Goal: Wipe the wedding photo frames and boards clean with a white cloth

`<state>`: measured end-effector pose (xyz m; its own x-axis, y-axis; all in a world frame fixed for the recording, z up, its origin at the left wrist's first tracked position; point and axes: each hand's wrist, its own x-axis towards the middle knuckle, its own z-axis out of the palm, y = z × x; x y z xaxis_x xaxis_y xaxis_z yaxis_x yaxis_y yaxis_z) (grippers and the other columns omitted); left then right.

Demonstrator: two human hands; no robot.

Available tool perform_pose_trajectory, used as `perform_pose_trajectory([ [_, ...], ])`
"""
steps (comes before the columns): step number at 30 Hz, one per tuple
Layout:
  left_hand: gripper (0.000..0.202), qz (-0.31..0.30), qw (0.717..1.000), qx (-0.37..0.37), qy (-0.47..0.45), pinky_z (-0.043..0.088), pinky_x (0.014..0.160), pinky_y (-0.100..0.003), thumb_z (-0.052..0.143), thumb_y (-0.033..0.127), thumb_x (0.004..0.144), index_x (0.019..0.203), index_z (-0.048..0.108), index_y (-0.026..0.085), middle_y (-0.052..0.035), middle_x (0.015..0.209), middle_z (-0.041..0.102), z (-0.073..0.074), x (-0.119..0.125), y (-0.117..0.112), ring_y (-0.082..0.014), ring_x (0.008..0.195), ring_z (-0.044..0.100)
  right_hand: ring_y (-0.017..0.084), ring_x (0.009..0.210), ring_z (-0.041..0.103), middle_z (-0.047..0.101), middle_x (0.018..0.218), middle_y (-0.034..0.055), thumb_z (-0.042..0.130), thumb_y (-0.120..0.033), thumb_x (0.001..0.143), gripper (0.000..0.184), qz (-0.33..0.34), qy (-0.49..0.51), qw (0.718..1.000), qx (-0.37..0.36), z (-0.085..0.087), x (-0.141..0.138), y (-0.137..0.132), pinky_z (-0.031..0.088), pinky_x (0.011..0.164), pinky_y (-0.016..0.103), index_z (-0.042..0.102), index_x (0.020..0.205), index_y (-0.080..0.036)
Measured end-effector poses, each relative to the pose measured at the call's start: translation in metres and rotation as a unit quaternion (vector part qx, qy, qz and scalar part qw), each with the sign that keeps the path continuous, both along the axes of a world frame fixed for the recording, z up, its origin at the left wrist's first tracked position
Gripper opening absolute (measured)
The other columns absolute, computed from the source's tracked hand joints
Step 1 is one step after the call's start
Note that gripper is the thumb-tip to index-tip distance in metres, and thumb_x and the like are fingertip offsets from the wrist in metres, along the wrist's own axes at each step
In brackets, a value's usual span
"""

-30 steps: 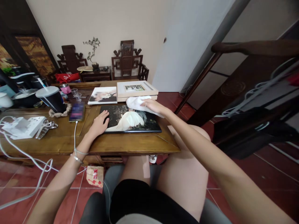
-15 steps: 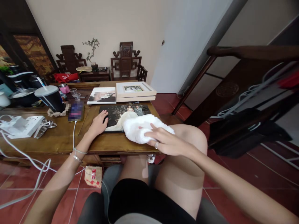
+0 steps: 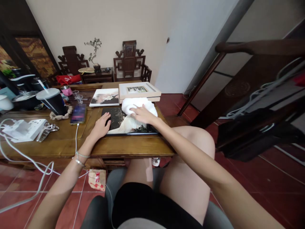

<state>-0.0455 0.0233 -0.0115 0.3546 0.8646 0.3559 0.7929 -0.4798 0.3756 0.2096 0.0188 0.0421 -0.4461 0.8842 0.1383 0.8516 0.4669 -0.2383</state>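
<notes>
A dark photo panel (image 3: pixel 119 122), a wedding picture with a pale gown, lies flat on the wooden table. My left hand (image 3: pixel 101 124) rests on its left edge, fingers stretched out and holding nothing. Over the panel's upper right part, my right hand (image 3: pixel 143 114) presses a bunched white cloth (image 3: pixel 130 102), fingers bent into it. The cloth and hand cover the figures in the picture.
Behind the panel lie a white photo album (image 3: pixel 105 97) and stacked pale boxes (image 3: pixel 139 90). To the left are a phone (image 3: pixel 77 114) on a cable, a dark cup (image 3: pixel 51 100) with a straw and a power strip (image 3: pixel 26 128). The table's front edge (image 3: pixel 133 155) runs above my knees.
My right hand has moved the cloth away from me and slightly left, from the panel's lower right to its upper right. My left hand has stayed on the left edge.
</notes>
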Motion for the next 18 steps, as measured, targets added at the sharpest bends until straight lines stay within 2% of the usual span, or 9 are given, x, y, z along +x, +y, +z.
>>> perform_pose_trajectory([
  [2,0.045,0.002,1.0,0.002,-0.005,0.031,0.117,-0.045,0.039,0.029,0.092,0.131,0.055,0.014,-0.0114,0.144,0.05,-0.001,0.0,0.001,-0.0237,0.138,0.042,0.036,0.137,0.035,0.055,0.136,0.0199,0.037,-0.022,0.092,0.039,0.023,-0.021,0.999,0.025,-0.01,-0.005,-0.019,0.019,0.107,0.067,0.06,0.122,-0.013],
  [5,0.045,0.007,1.0,0.001,-0.008,0.031,0.117,-0.046,0.039,0.029,0.092,0.132,0.054,0.014,-0.0113,0.145,0.049,-0.003,0.001,0.001,-0.0235,0.138,0.041,0.036,0.137,0.035,0.051,0.14,0.0197,0.038,-0.02,0.09,0.034,0.079,-0.029,0.995,0.045,-0.017,-0.005,-0.062,0.02,0.106,0.066,0.063,0.112,-0.015],
  [8,0.045,0.004,1.0,0.0,-0.007,0.03,0.117,-0.046,0.038,0.029,0.092,0.132,0.054,0.015,-0.0115,0.146,0.048,-0.003,0.001,0.001,-0.0233,0.139,0.039,0.034,0.127,0.047,0.059,0.129,0.0195,0.038,-0.019,0.09,0.032,0.126,-0.015,0.991,0.034,-0.007,-0.002,-0.102,0.028,0.105,0.059,0.064,0.107,-0.015],
  [10,0.045,0.003,1.0,-0.002,-0.005,0.03,0.117,-0.045,0.038,0.029,0.092,0.131,0.054,0.014,-0.0119,0.146,0.048,-0.003,0.001,0.001,-0.0233,0.139,0.039,0.03,0.109,0.06,0.068,0.112,0.015,0.037,-0.019,0.09,0.031,0.146,-0.003,0.989,-0.001,0.006,0.001,-0.113,0.035,0.101,0.051,0.065,0.103,-0.017],
  [12,0.045,0.007,1.0,-0.008,-0.005,0.03,0.117,-0.045,0.038,0.029,0.092,0.132,0.053,0.014,-0.0123,0.147,0.047,-0.002,0.001,0.0,-0.0237,0.14,0.039,0.026,0.095,0.063,0.071,0.098,0.0101,0.038,-0.02,0.09,0.03,0.147,0.015,0.988,-0.038,0.018,0.003,-0.107,0.04,0.096,0.043,0.067,0.098,-0.018],
  [13,0.045,0.011,1.0,-0.012,-0.005,0.03,0.116,-0.046,0.038,0.03,0.092,0.132,0.053,0.014,-0.0125,0.147,0.046,-0.001,0.002,0.0,-0.024,0.14,0.038,0.026,0.094,0.063,0.072,0.096,0.0088,0.038,-0.021,0.09,0.03,0.138,0.028,0.989,-0.05,0.022,0.004,-0.098,0.041,0.094,0.04,0.067,0.096,-0.019],
  [15,0.046,0.016,1.0,-0.019,-0.003,0.03,0.116,-0.046,0.038,0.029,0.093,0.133,0.052,0.013,-0.0138,0.148,0.045,-0.001,0.002,-0.001,-0.0244,0.14,0.037,0.026,0.1,0.061,0.072,0.105,0.0075,0.04,-0.023,0.09,0.03,0.104,0.061,0.991,-0.06,0.025,0.003,-0.072,0.041,0.092,0.037,0.068,0.097,-0.019],
  [18,0.047,0.012,1.0,-0.019,0.006,0.03,0.117,-0.044,0.037,0.029,0.093,0.132,0.052,0.009,-0.0164,0.147,0.045,0.0,0.002,-0.001,-0.0245,0.14,0.038,0.028,0.107,0.059,0.069,0.116,0.0077,0.037,-0.023,0.09,0.034,0.063,0.088,0.993,-0.05,0.022,-0.004,-0.026,0.04,0.093,0.036,0.068,0.102,-0.018],
])
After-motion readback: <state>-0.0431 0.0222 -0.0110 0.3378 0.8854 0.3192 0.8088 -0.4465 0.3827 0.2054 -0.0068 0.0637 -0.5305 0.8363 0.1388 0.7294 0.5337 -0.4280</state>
